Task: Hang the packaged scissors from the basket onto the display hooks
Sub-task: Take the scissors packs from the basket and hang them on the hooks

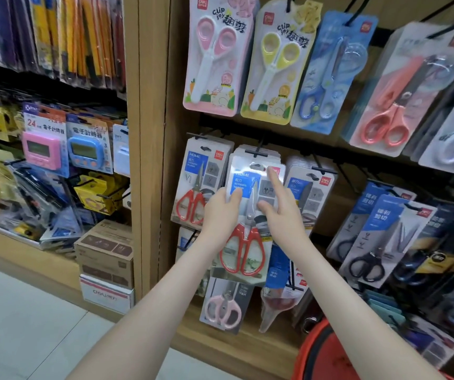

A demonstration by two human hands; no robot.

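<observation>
My left hand (pixel 220 208) is gripping the red-handled scissors blister pack (pixel 248 226), right hand (pixel 283 207) straight-fingered, steering its slot (black wire hook (pixel 257 153) next).

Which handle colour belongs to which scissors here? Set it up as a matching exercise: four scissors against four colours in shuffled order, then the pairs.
Scissors
1. held scissors, in the pack that the left hand grips
2. leftmost top-row scissors
3. second top-row scissors
4. third top-row scissors

Handle colours
a. yellow
b. blue
c. red
d. pink

Pairs: 1-c, 2-d, 3-a, 4-b
</observation>
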